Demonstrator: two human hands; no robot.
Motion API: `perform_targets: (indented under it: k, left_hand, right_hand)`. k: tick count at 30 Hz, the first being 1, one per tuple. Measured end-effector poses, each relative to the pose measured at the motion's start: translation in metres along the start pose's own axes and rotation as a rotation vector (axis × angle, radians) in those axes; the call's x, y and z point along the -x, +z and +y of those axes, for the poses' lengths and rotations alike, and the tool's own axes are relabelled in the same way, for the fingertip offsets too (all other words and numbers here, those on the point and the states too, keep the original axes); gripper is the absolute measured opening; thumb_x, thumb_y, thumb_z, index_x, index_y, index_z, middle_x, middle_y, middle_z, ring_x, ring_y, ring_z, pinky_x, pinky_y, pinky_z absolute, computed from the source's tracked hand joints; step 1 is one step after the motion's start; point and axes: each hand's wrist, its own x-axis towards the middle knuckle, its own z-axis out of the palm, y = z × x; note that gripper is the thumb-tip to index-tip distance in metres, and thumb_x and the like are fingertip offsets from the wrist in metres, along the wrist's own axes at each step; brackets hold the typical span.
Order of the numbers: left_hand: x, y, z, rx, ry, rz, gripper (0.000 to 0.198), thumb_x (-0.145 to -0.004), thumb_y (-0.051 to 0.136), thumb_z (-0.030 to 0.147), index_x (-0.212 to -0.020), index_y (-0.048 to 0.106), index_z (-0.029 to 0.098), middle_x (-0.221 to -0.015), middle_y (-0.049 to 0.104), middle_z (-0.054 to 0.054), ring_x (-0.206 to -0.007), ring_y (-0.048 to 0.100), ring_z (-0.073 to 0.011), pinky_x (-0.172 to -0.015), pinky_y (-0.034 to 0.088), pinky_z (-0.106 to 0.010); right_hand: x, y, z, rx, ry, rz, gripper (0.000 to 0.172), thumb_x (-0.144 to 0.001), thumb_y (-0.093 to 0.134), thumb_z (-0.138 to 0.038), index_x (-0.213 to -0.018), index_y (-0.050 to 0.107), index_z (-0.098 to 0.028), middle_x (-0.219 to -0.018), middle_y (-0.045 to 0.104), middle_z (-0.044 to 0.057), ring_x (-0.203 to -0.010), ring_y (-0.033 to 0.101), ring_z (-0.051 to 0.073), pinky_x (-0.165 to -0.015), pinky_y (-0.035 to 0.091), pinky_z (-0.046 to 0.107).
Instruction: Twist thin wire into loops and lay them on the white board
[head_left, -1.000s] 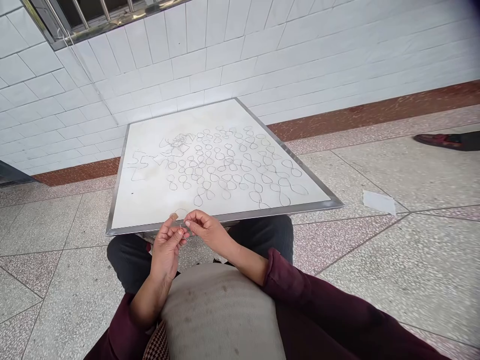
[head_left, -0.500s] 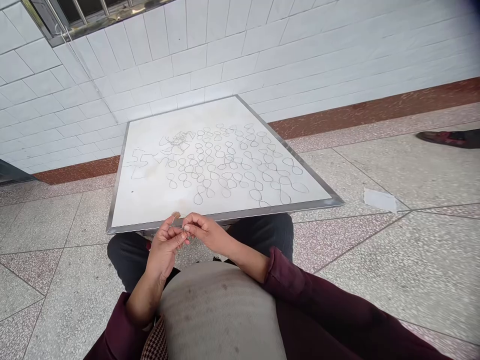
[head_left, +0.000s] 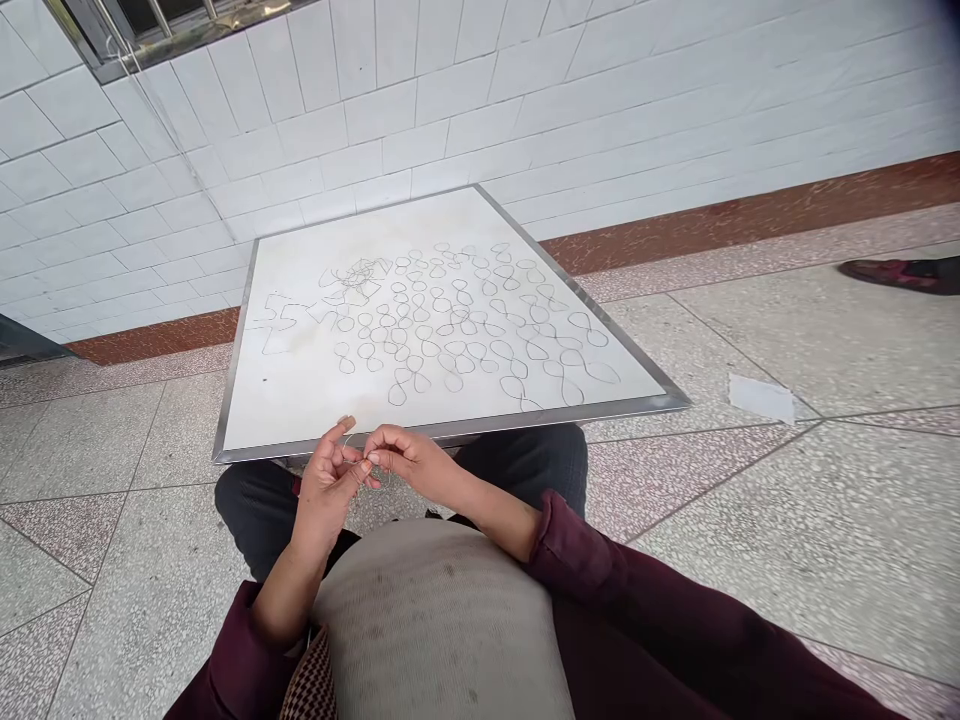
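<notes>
Both pinches, apart a second ago, now meet — bare left hand [head_left: 326, 497] and bare right hand [head_left: 421, 466], fingertips closed on one thin, curved wire [head_left: 348, 437], working one spot.

Smooth tabletop [head_left: 315, 400], grey metal edging [head_left: 637, 359]

I can't trace the thin wire [head_left: 346, 441] where the hands [head_left: 420, 468] pinch it; the window [head_left: 171, 45] runs off the top edge
</notes>
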Motion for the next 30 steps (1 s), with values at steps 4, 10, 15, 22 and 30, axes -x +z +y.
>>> perform_targets:
  k: [4, 10, 15, 22, 30]
  left_hand:
    - [0.001, 0.0, 0.0, -0.076, 0.037, -0.016, 0.059, -0.08, 0.071, 0.031, -0.134, 0.048, 0.023, -0.077, 0.059, 0.005, -0.063, 0.066, -0.0125, -0.057, 0.044, -0.024]
    - [0.003, 0.0, 0.001, -0.133, 0.059, -0.023, 0.052, -0.086, 0.063, 0.029, -0.135, 0.05, 0.023, -0.076, 0.057, 0.004, -0.064, 0.065, -0.0127, -0.057, 0.042, -0.024]
    - [0.004, -0.001, 0.002, -0.173, 0.042, -0.043, 0.049, -0.089, 0.058, 0.03, -0.137, 0.049, 0.025, -0.077, 0.055, 0.003, -0.067, 0.066, -0.0137, -0.056, 0.041, -0.024]
    - [0.005, -0.001, 0.002, -0.158, 0.068, 0.003, 0.05, -0.09, 0.057, 0.031, -0.14, 0.047, 0.024, -0.076, 0.057, 0.002, -0.065, 0.061, -0.0125, -0.057, 0.041, -0.024]
    - [0.0, -0.002, -0.006, -0.02, 0.103, 0.101, 0.044, -0.089, 0.056, 0.029, -0.132, 0.052, 0.021, -0.078, 0.062, 0.0, -0.07, 0.058, -0.0138, -0.071, 0.044, -0.028]
  right_hand:
    - [0.001, 0.0, -0.002, 0.069, -0.026, 0.02, 0.011, -0.087, 0.055, -0.025, -0.08, 0.06, -0.02, -0.07, 0.059, -0.003, -0.065, 0.051, 0.012, -0.063, 0.04, 0.026]
    - [0.0, -0.001, 0.002, 0.196, -0.14, 0.038, 0.014, -0.09, 0.053, -0.023, -0.081, 0.063, -0.021, -0.08, 0.061, 0.0, -0.073, 0.056, 0.014, -0.069, 0.043, 0.027]
    - [0.0, -0.002, 0.007, 0.213, -0.145, 0.029, 0.01, -0.09, 0.055, -0.025, -0.083, 0.061, -0.022, -0.081, 0.062, 0.0, -0.075, 0.057, 0.014, -0.07, 0.044, 0.028]
    - [-0.001, -0.005, 0.008, 0.004, -0.049, 0.023, 0.014, -0.091, 0.055, -0.035, -0.095, 0.051, -0.022, -0.076, 0.059, -0.003, -0.066, 0.053, 0.012, -0.066, 0.046, 0.027]
    - [0.002, -0.003, 0.004, 0.263, -0.12, 0.04, 0.012, -0.089, 0.054, -0.022, -0.098, 0.063, -0.022, -0.081, 0.057, 0.0, -0.069, 0.051, 0.013, -0.063, 0.041, 0.026]
